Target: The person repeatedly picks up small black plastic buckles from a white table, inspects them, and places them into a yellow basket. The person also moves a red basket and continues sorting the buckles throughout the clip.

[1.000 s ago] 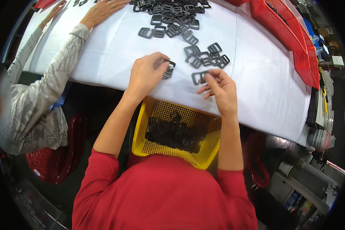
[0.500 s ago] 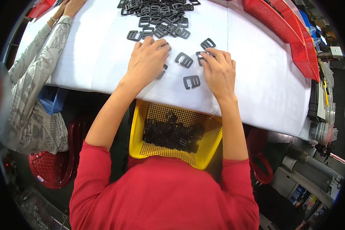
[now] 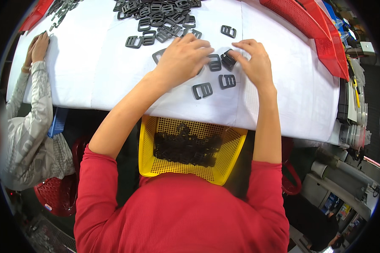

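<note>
My left hand [image 3: 183, 59] is bent palm-down over the table, fingers curled. A dark edge of a black plastic buckle [image 3: 199, 71] shows beneath them; the rest is hidden. Left of this hand, another buckle [image 3: 157, 55] is partly covered. My right hand [image 3: 255, 63] has thumb and index finger apart, the thumb at a tilted buckle [image 3: 228, 60] that looks blurred. Between my hands lies a flat buckle [image 3: 214, 62]. Two more, a buckle [image 3: 227, 81] and a buckle [image 3: 202, 90], rest nearer me. Farther off is a single buckle [image 3: 228, 30].
A heap of black buckles [image 3: 160, 14] covers the far middle of the white-clothed table [image 3: 291, 92]. Below its near edge stands a yellow basket [image 3: 147, 156] with black pieces. Red baskets [image 3: 325, 46] line the right side. A co-worker's hands [image 3: 40, 46] rest at the left.
The view has shifted slightly. My left hand has moved right, and my right hand has drawn back from the buckle by its fingers, which now tilts. The co-worker's hands have come nearer the table edge.
</note>
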### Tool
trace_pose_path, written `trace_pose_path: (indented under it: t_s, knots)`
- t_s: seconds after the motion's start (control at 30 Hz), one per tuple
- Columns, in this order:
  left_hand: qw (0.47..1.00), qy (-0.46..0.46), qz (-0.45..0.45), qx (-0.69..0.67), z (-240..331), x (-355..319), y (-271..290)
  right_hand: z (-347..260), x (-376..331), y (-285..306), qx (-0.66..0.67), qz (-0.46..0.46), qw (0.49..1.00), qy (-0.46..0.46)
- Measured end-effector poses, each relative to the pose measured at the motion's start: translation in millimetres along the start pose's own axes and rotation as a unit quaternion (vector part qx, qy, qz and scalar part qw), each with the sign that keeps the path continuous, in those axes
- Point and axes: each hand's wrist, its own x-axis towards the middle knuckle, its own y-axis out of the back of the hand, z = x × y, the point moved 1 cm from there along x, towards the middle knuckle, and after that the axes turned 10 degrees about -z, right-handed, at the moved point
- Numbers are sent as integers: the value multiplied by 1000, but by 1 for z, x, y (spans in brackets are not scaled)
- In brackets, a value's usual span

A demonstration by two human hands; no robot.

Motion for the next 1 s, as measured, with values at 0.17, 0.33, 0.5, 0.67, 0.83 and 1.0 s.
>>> trace_pose_path:
  t_s: [0.17, 0.33, 0.5, 0.67, 0.83, 1.0]
  knots:
    - [998, -27, -54, 11, 11, 4, -4, -27, -27, -12, -135, 42, 989, 50]
    - [997, 35, -70, -1, 5, -14, 15, -37, -27, -9, -70, 86, 993, 43]
    - [999, -47, 0, 19, 12, 7, 3, 0, 16, 5, 202, -41, 966, -154]
    - [996, -78, -27, 43, 24, 36, -21, 28, 56, 1, 82, 38, 996, -5]
    - [996, -5, 8, -94, 15, 38, -12, 21, 47, -1, 73, 65, 995, -1]
    - [989, 21, 100, -104, 7, 37, -6, 6, 15, 1, 139, 71, 988, -8]
